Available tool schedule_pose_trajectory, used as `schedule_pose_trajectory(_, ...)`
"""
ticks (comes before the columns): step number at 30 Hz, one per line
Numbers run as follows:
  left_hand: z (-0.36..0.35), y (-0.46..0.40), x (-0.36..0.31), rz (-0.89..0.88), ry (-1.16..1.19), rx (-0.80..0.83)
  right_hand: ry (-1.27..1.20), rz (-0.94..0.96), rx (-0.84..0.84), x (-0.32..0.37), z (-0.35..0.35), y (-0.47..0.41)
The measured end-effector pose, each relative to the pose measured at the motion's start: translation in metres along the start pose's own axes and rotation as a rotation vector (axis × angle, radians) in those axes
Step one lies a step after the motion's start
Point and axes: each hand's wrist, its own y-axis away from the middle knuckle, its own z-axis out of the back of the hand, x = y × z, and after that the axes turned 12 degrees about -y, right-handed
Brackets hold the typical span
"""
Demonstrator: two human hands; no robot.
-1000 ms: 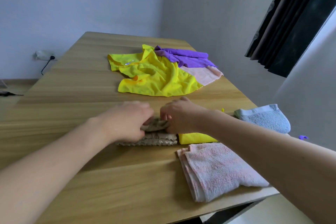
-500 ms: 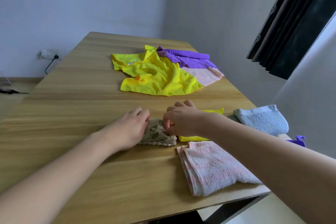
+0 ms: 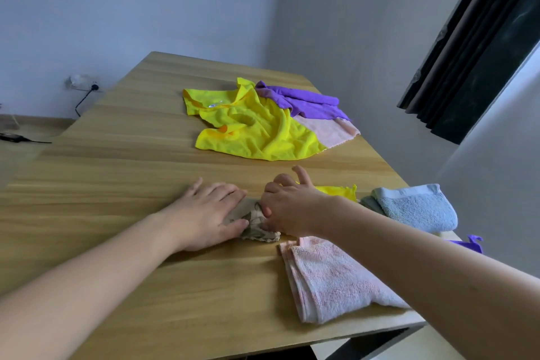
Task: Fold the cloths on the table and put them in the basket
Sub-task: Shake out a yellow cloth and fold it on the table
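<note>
Two hands are laid on a small beige patterned cloth near the front of the wooden table. The left hand is pressed flat on it with fingers spread; the cloth's edge is pinched by the right hand, its other fingers raised. A folded pink towel lies just beside, a folded blue towel to the right. Unfolded yellow, purple and pale pink cloths are heaped farther back.
</note>
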Motion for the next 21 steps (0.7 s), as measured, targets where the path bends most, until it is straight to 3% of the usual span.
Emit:
schedule_pose_trajectory(4, 0.023, -0.007, 0.001, 0.098, 0.143, 0.195, -0.23, -0.07, -0.057, -0.009, 0.012, 0.001)
schedule_pose_trajectory(10, 0.05, -0.036, 0.017, 0.149, 0.182, 0.212, -0.514, -0.137, -0.262, -0.051, 0.032, -0.009)
schedule_pose_trajectory(13, 0.065, -0.061, 0.024, 0.18, 0.143, 0.155, -0.503, -0.212, -0.341, -0.072, 0.036, -0.027)
schedule_pose_trajectory(18, 0.082, -0.111, 0.037, 0.222, 0.225, -0.074, -0.508, -0.351, -0.399, -0.104, 0.031, -0.064)
schedule_pose_trajectory(21, 0.084, -0.141, 0.04, 0.218, 0.234, -0.087, -0.51, -0.404, -0.408, -0.118, 0.014, -0.087)
